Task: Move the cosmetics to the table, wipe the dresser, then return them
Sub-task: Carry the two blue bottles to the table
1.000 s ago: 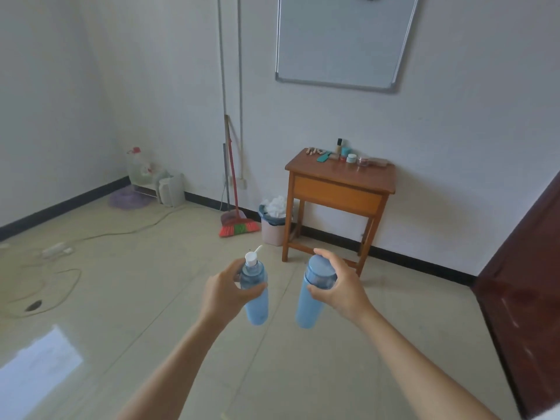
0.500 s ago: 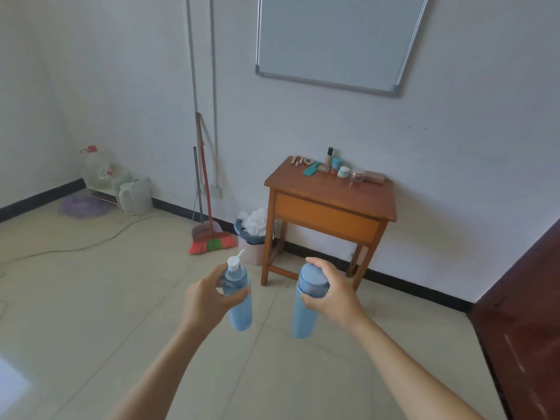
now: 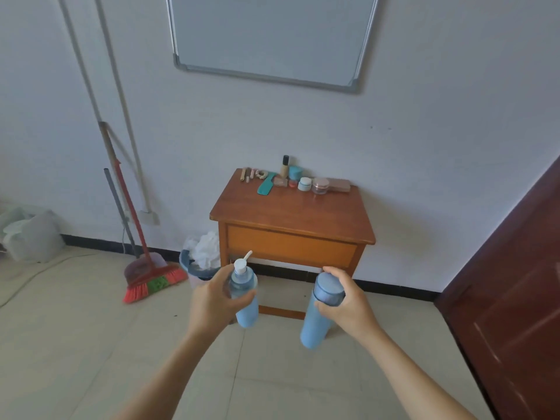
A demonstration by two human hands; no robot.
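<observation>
Closer in than half a second back: the broom [image 3: 151, 277] has slid toward the left edge, and the wooden table [image 3: 291, 213] now sits bigger and nearly dead centre under the whiteboard [image 3: 269, 34]. Both hands have kept the same grips all the way.

Left hand [image 3: 212, 301] first: fingers and thumb wrapped round the upper body of the pump bottle [image 3: 248, 313], a pale blue cylinder with a clear shoulder and a white pump head whose spout angles up to the right. It is carried upright in the air, in front of the table's legs and just right of the waste bin [image 3: 197, 268].

On the tabletop, a row of small cosmetics along the wall edge: a teal comb [image 3: 266, 184], a tall bottle with a dark cap [image 3: 285, 166], a teal jar [image 3: 295, 172], a white jar [image 3: 304, 184] and a pinkish jar [image 3: 320, 185].

Right hand [image 3: 348, 304] is curled round the top of the capped bottle [image 3: 315, 328], matte light blue, tilted slightly, held apart from the pump bottle. A dark red door [image 3: 515, 283] stands at far right.
</observation>
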